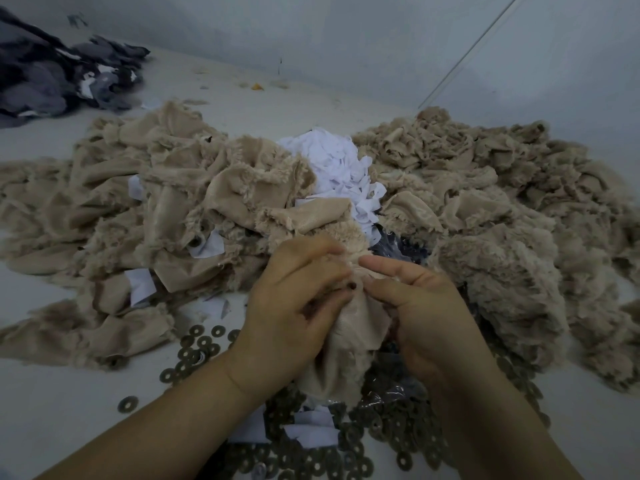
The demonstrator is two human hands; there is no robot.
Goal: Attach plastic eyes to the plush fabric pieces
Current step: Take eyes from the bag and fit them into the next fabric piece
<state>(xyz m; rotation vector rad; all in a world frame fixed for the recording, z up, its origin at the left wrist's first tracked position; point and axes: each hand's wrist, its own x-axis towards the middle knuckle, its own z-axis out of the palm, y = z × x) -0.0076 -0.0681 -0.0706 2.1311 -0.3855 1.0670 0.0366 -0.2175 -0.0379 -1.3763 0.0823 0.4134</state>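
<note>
Slippage is the main worry here. Left hand (294, 306) and right hand (426, 306) both grip one beige plush piece (349, 341), held bunched between them above the table (69, 410). The left fingers curl into the cloth, and the right thumb and forefinger pinch it just beside a small dark plastic eye (352, 286), which sits at the top of the piece between the two hands. Whether the eye's post is already through the fabric I cannot tell; the fur hides it.

Directly below the piece lies a spread of dark ring washers (398, 424), some in a clear bag, with white paper scraps (311, 427) among them. Behind the piece rise heaps of beige plush (485, 209) to either side, with a mound of white scraps (339, 168) between them; a dark grey fabric pile (52, 77) lies far behind it to the left.

If the pinch loosens, the eye could drop into the washers below, where its colour would make it hard to find. Long pile may get trapped under the eye or washer, leaving a loose seat. The bunched cloth could also let the post pierce two layers at once.
</note>
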